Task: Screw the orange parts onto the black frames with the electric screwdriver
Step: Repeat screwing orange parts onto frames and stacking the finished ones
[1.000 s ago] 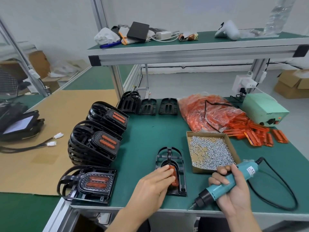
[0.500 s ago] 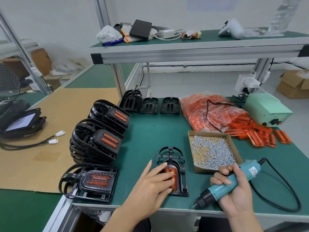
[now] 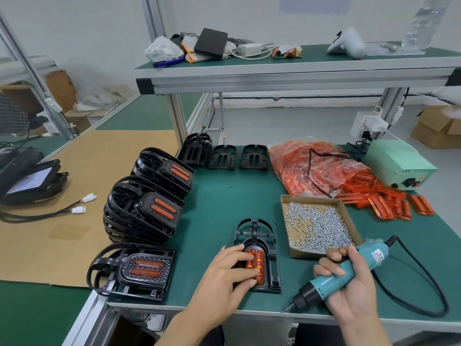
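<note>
A black frame (image 3: 254, 227) lies flat near the table's front edge with an orange part (image 3: 260, 267) seated in its lower half. My left hand (image 3: 222, 275) rests on it from the left, with the fingers laid across the orange part and pressing it down. To the right, my right hand (image 3: 349, 290) grips the teal electric screwdriver (image 3: 359, 267). The screwdriver's bit points down and left over the table edge, apart from the frame. Its black cable loops off to the right.
A cardboard box of small screws (image 3: 296, 254) sits right of the frame. Behind it lie a bag of orange parts (image 3: 311, 166), loose orange parts (image 3: 389, 201) and a green power unit (image 3: 399, 163). Stacks of assembled frames (image 3: 147, 208) stand at left, with empty frames (image 3: 224, 157) at the back.
My left hand's fingers have spread and then settled flat across the orange part in the frame. My right hand has kept hold of the screwdriver in nearly the same place.
</note>
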Available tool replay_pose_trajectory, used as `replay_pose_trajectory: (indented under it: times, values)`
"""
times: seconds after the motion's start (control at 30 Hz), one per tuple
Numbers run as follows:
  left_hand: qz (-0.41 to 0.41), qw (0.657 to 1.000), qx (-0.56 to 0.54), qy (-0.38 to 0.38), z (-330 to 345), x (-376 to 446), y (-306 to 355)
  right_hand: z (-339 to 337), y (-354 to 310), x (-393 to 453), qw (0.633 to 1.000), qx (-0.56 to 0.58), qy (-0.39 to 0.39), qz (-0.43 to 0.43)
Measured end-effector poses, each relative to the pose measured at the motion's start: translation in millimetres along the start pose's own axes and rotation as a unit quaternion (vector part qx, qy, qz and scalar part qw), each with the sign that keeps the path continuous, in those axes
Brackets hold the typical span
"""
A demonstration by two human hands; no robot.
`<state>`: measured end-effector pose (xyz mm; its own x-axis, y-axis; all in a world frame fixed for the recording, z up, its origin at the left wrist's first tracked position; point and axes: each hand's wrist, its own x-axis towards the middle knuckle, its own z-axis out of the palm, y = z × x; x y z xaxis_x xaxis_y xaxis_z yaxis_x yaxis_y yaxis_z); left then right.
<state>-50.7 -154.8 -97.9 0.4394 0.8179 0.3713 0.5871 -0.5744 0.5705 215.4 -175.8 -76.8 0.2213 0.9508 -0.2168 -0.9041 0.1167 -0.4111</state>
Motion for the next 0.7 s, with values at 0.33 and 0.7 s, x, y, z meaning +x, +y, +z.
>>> replay_pose_trajectory:
  times: [0.33, 0.7]
  values:
    - [-0.008, 1.0, 0.002, -0.011, -7, 5, 3, -1, 0, 1, 1.0, 0.001, -0.004, 0.002]
    - [0.06, 0.982, 0.149, -0.098, -25, 52, 5, -3, -1, 1, 1.0, -0.002, -0.014, 0.0]
